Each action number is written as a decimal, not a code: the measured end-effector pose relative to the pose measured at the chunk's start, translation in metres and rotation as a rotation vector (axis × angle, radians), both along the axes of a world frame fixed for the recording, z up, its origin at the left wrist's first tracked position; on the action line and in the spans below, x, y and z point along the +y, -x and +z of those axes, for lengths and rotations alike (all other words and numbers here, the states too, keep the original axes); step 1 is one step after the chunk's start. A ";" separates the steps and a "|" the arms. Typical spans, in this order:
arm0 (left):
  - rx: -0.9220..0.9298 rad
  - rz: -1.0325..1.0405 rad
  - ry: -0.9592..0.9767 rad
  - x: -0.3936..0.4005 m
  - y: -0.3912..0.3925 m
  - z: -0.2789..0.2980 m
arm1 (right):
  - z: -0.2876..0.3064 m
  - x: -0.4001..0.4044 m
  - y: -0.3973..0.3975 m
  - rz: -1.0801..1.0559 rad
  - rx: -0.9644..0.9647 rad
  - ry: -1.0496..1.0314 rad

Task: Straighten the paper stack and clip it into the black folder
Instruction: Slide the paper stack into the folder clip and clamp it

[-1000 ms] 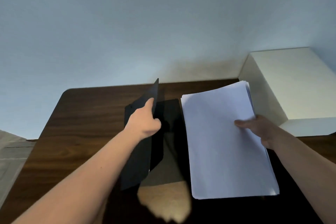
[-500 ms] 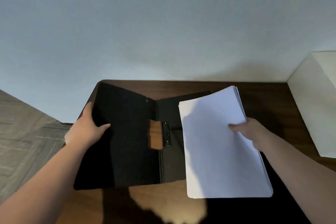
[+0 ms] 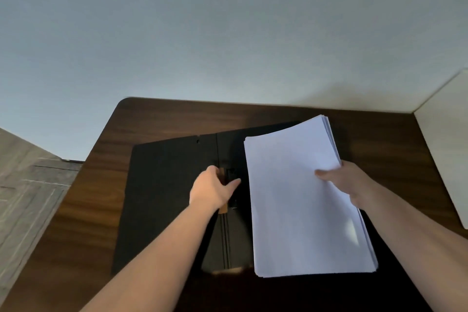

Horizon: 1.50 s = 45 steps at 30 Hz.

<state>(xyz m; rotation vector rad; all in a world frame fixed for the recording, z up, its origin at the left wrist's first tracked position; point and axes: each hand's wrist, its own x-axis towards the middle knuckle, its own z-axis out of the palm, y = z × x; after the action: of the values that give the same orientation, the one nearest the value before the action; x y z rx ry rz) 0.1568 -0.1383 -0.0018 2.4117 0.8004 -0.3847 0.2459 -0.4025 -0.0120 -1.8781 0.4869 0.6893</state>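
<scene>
The black folder [image 3: 162, 192] lies open and flat on the dark wooden table [image 3: 162, 119]. Its clip [image 3: 231, 175], black metal with a brown strip, sits by the spine. My left hand [image 3: 214, 189] rests on that clip, fingers curled around it, thumb pointing right. A thick stack of white paper [image 3: 301, 200] covers the folder's right half; its sheets are fanned unevenly at the top right corner. My right hand [image 3: 347, 180] grips the stack's right edge, thumb on top.
A white box-like block [image 3: 448, 149] stands on the table's right side, close to the paper. A pale wall runs behind the table. Grey wood-look floor [image 3: 27, 185] shows past the table's left edge.
The folder's left cover went from raised to flat on the table. My left hand left the cover's outer edge and moved right to the clip. The paper stayed in my right hand.
</scene>
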 end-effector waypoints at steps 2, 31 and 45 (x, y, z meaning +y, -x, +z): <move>0.009 -0.005 -0.018 -0.014 -0.005 -0.010 | -0.002 0.003 -0.004 -0.008 -0.005 0.005; -0.241 -0.220 0.175 0.028 0.001 -0.030 | -0.006 0.058 -0.024 0.254 -0.193 0.223; -0.187 -0.316 0.112 0.023 -0.003 -0.028 | -0.006 0.056 -0.021 0.187 -0.031 0.078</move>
<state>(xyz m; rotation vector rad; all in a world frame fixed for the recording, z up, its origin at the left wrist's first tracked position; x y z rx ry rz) 0.1601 -0.1156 -0.0298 2.4262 0.3075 -0.3090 0.2671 -0.3469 -0.0183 -2.0228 0.3242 0.7721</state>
